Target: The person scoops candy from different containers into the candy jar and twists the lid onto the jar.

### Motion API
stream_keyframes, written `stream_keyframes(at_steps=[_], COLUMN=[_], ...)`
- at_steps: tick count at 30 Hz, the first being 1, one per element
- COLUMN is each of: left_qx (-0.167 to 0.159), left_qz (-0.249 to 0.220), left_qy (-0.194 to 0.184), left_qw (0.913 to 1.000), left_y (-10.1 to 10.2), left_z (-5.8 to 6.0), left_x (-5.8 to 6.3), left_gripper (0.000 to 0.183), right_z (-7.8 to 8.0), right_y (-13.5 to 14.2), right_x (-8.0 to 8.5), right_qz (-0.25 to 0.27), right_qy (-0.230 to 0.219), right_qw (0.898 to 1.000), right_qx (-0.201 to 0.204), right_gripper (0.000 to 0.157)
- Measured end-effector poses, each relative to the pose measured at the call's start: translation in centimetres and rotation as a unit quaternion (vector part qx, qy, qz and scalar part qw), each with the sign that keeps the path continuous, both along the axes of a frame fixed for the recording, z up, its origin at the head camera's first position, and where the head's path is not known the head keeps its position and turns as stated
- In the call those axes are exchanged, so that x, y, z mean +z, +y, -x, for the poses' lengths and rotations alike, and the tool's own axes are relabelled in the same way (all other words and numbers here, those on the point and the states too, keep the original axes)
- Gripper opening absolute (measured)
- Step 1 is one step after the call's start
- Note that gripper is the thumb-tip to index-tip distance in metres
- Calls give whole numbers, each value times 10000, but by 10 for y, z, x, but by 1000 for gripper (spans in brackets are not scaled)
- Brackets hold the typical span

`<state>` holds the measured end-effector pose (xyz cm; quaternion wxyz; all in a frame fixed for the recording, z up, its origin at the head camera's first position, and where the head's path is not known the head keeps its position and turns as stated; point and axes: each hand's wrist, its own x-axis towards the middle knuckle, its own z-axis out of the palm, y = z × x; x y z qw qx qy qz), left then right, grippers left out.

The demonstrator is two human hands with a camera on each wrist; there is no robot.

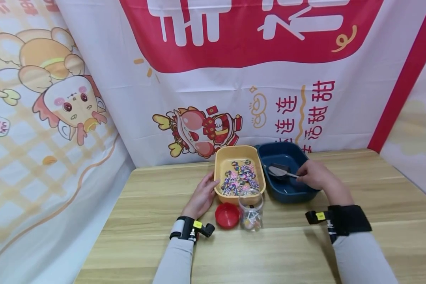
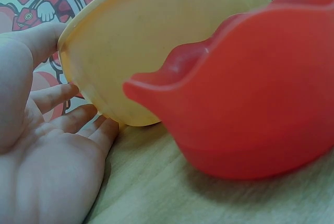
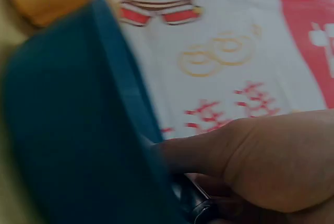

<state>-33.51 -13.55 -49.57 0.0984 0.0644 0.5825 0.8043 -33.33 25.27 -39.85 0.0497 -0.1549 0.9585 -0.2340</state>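
My left hand [image 1: 203,194] grips the left edge of a yellow bin [image 1: 223,158], with the thumb at the rim and fingers against the outer wall in the left wrist view. Many small striped swirl lollipops [image 1: 241,177] lie inside that bin. Over the dark blue bin [image 1: 282,150], my right hand [image 1: 314,174] holds a small scoop [image 1: 277,170] by its handle, the scoop's head pointing left. Behind the scoop's head is a dark object, partly covered. In the right wrist view, the blue bin's wall [image 3: 73,114] hides most of the scoop, and a shiny black handle end [image 3: 201,203] shows under the fingers.
In front of the yellow bin stands a clear jar [image 1: 251,211] with lollipops at its bottom. A small red bowl [image 1: 227,215] with a wavy rim sits left of the jar, near my left wrist. Printed cloth [image 1: 198,86] hangs right behind the bins at the table's back edge.
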Motion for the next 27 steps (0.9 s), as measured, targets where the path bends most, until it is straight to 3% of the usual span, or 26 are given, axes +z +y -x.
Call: stream_keyframes(at_steps=[8,12,27], left_qx=[-43,-24,-56], left_qz=[-33,21,-36], left_qy=[52,40,18], left_qw=[10000,10000,10000], left_y=[0,0,1], left_z=[-1,0,1], left_x=[-1,0,0], left_gripper=[67,65,63], right_z=[14,19,24], right_y=[-24,-29,-27], right_x=[-25,-31,-35], right_qz=[-118,-77,22], right_qy=[146,8,-121], right_qw=[9980,9970,9971], right_qx=[-606,-772,-748], right_gripper=[22,21,18])
